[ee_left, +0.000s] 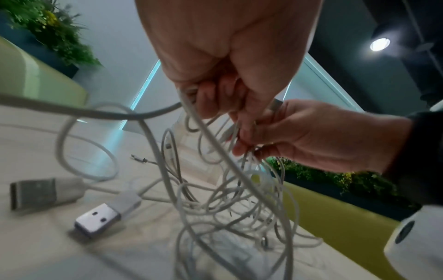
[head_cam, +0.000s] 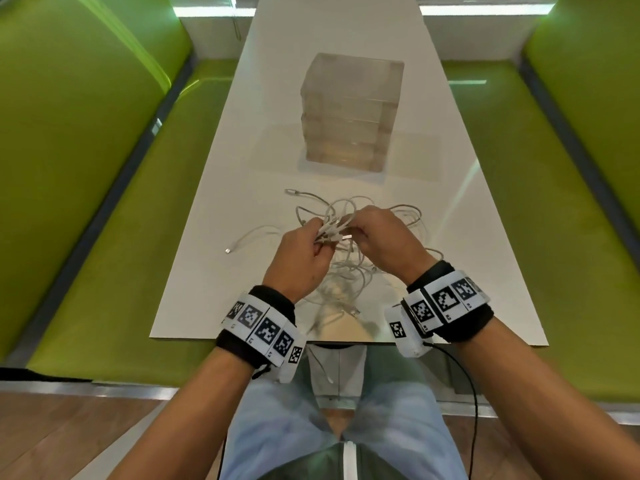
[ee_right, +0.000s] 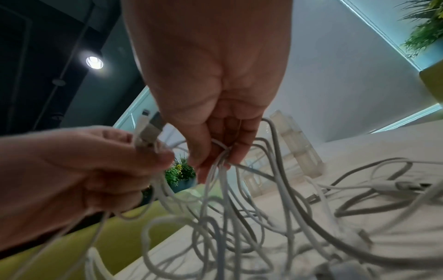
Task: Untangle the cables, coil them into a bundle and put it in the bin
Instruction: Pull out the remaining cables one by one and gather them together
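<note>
Both hands are holding the tangle of white USB cables (head_cam: 346,258) lifted just above the near end of the white desk (head_cam: 221,188). The left hand (head_cam: 299,258) is gripping several plug ends in curled fingers, and the right hand (head_cam: 384,242) is pinching a bunch of strands. Loose loops are trailing onto the desk. The clear plastic bin (head_cam: 349,112) is standing beyond them, apart.
</note>
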A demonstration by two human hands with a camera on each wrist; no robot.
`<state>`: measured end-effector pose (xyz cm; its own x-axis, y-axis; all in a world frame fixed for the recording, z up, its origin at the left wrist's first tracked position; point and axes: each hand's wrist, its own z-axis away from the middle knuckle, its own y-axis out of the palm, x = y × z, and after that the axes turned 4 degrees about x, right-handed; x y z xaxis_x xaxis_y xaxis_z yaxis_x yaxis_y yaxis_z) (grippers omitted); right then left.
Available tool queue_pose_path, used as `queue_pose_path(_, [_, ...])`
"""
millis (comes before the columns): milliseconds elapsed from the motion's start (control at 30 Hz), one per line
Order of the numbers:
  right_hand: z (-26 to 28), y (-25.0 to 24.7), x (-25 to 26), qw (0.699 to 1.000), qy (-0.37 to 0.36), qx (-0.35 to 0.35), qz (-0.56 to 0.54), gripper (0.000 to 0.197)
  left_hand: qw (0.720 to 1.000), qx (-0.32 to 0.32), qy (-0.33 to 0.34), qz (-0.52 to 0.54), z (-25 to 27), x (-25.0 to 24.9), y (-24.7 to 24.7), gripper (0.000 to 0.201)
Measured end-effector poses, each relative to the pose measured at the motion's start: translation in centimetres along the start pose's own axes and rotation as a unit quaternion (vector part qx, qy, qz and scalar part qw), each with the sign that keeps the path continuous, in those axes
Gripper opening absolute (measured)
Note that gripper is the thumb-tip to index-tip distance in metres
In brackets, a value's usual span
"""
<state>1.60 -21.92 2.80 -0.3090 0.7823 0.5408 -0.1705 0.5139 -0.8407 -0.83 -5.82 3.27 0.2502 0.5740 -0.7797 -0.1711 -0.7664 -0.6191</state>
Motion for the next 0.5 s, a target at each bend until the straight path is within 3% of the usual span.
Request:
queue_pose_path(100, [-0.5, 0.2, -1.1, 0.999, 0.031, -0.015, -0.003, 0.017, 0.998, -0.054, 0.022, 0.040, 0.5, -0.4, -1.2, 0.028])
queue_pose_path(233, [-1.0, 0.1, -2.0, 0.999, 0.054, -0.006, -0.002, 0.019, 0.988, -0.099, 0.003, 0.118, 1.3, -1.3, -3.2, 0.018])
queue_pose_path(367, [-0.7, -0.1, -3.5, 0.996, 0.086, -0.010, -0.017, 0.017, 0.964, -0.202, 0.001, 0.173, 1.5, -1.4, -6.4, 0.019])
queue_pose_path(433, [-0.3, -0.4, -3.8, 0.994, 0.089, -0.018, -0.054, 0.018, 0.970, -0.185, -0.011, 0.155, 1.5, -0.5, -7.3, 0.019])
queue_pose_path(500, [0.1, -0.7, -3.2, 0.992, 0.074, -0.041, -0.098, 0.022, 0.983, -0.122, -0.028, 0.132, 1.7, 0.1, -7.2, 0.022])
